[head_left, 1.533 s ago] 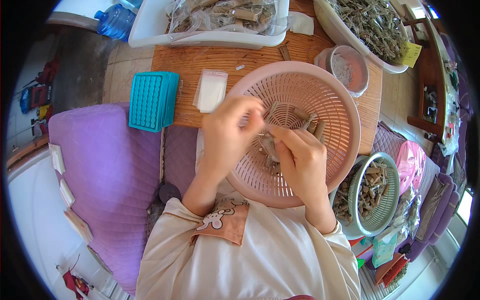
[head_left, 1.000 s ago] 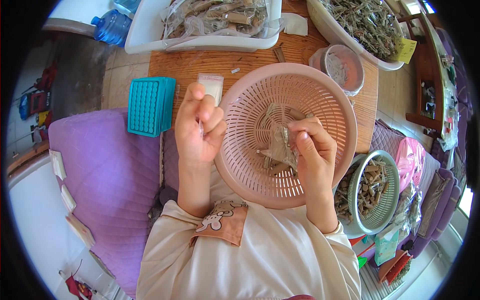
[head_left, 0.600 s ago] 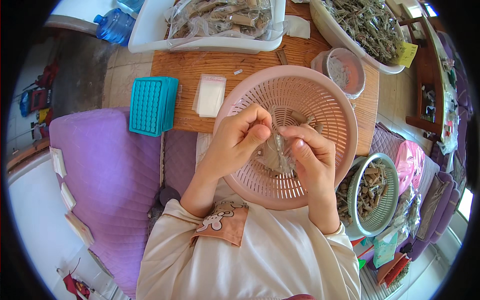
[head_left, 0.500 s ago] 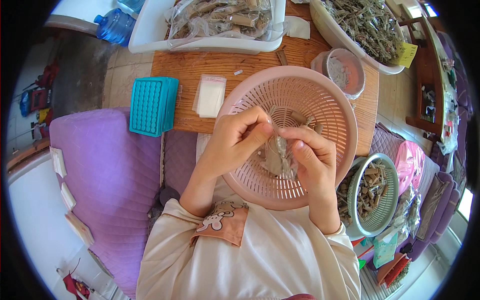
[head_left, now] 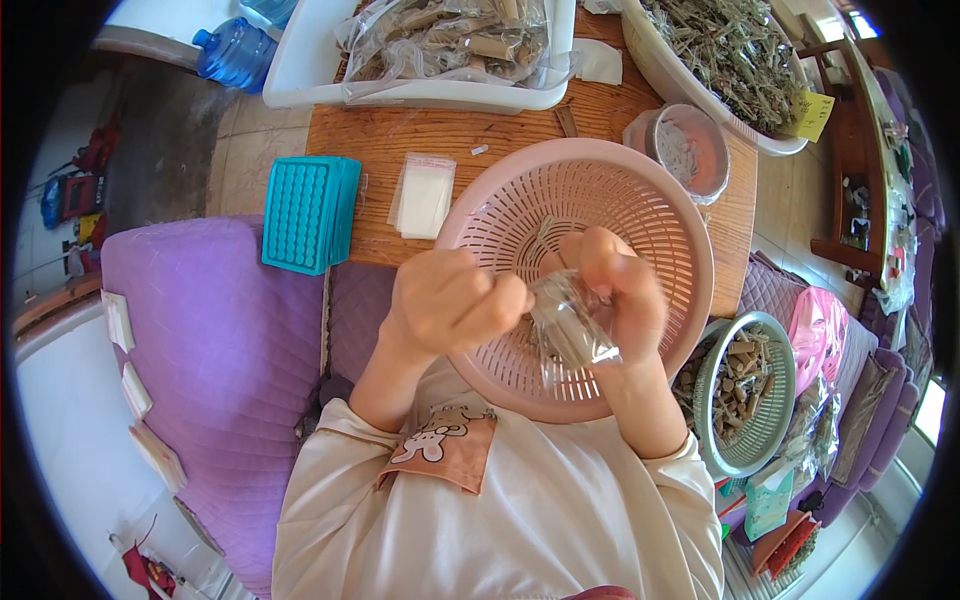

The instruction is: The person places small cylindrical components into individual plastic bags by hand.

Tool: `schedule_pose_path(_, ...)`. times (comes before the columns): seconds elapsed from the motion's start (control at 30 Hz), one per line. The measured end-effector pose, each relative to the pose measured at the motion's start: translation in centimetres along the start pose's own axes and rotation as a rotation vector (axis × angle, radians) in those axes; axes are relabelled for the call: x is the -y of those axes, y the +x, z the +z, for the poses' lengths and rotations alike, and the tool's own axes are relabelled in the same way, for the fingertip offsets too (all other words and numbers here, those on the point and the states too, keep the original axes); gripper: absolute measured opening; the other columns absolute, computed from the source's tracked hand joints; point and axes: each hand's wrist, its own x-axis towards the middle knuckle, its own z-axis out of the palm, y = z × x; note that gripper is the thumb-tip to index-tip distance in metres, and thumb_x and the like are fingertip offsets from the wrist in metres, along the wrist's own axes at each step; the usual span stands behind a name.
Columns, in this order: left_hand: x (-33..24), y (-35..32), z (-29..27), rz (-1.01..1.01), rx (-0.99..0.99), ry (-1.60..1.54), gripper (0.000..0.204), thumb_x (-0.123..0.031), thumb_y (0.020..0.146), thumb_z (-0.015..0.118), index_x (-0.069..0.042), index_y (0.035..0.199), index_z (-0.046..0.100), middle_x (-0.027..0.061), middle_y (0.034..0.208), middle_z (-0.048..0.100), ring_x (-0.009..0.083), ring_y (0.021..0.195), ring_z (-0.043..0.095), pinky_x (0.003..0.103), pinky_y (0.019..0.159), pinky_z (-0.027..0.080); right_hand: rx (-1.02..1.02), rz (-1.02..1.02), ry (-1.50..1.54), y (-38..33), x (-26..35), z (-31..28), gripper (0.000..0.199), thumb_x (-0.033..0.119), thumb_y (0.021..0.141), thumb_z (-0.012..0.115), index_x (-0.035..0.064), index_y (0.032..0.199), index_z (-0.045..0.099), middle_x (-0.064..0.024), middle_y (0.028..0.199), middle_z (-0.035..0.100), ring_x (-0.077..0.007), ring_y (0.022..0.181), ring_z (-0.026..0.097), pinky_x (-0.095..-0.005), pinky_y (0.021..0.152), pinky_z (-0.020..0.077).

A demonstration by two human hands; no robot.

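Hands over pink basket [head_left: 575,200]. Right hand [head_left: 615,285] pinches small clear bag [head_left: 572,325] at its top; bag hangs tilted, long axis running from upper left to lower right. Left hand [head_left: 450,305] curled, fingertips pressed together at bag's upper left corner.

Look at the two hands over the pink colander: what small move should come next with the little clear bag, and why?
Probably press the bag's open end shut. The right hand holds a small clear bag that looks filled, and the left hand pinches its upper end, both above the pink colander. Filled bags already lie in the white tray, so sealing seems the likely step.
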Motion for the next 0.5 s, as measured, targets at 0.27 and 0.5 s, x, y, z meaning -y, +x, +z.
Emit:
schedule_pose_path(0.27,3.9,-4.5,-0.5,-0.629,-0.272,0.085,0.009,-0.013,0.087,0.050,-0.004,0.087,0.049,0.0047,0.064,0.046,0.0133,0.052,0.046,0.023,0.048,0.037,-0.195,-0.070,-0.618,5.0,2.0,2.3,0.026,0.001,0.077,0.057,0.0087,0.062,0.038,0.0012,0.062,0.047,-0.0034,0.055,0.043,-0.0191,0.047,0.0346)
schedule_pose_path(0.5,7.6,-7.2,0.9,-1.028,-0.259,-0.215,0.014,-0.014,0.091,0.043,-0.003,0.087,0.051,0.0009,0.065,0.047,0.0061,0.055,0.043,0.021,0.047,0.034,0.038,-0.334,-0.833,8.0,2.8,2.8,0.041,0.007,0.083,0.051,0.0066,0.122,0.039,-0.0088,0.120,0.044,-0.0186,0.104,0.049,-0.0309,0.085,0.0391)
